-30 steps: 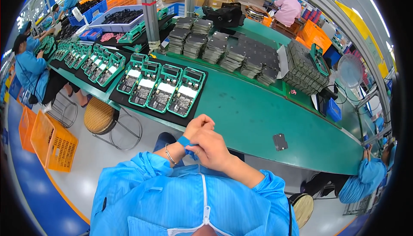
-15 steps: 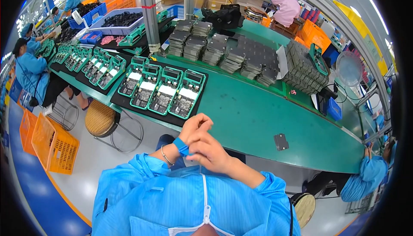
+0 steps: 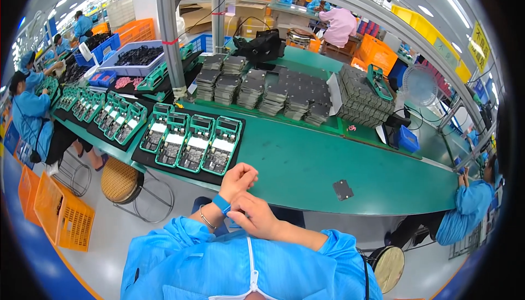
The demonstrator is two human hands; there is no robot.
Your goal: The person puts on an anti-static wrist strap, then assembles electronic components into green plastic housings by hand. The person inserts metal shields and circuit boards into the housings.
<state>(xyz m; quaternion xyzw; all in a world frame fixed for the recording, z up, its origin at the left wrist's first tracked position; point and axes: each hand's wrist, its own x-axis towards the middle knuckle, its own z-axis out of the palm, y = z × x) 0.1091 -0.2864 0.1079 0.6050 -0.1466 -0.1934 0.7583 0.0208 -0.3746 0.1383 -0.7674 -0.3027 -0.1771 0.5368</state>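
Right hand (image 3: pixel 256 216) has loosened its earlier pinch, leaving the blue band (image 3: pixel 221 204) visible and apparently seated. Left to right: metal bangle (image 3: pixel 205 218) and band circle the left wrist (image 3: pixel 214 213); left hand (image 3: pixel 239 180) has curled fingers, closure unclear; right hand lies just beside the band, fingers parted, holding nothing visible; dark plate (image 3: pixel 343 189) lies apart on the desk (image 3: pixel 284 158).

Wristband (image 3: pixel 221 204) — cloth-like, matt; bracelet (image 3: pixel 204 218) — shiny metal; tabletop (image 3: pixel 290 163) smooth (faintly glossy); mat (image 3: pixel 146 159) dull.
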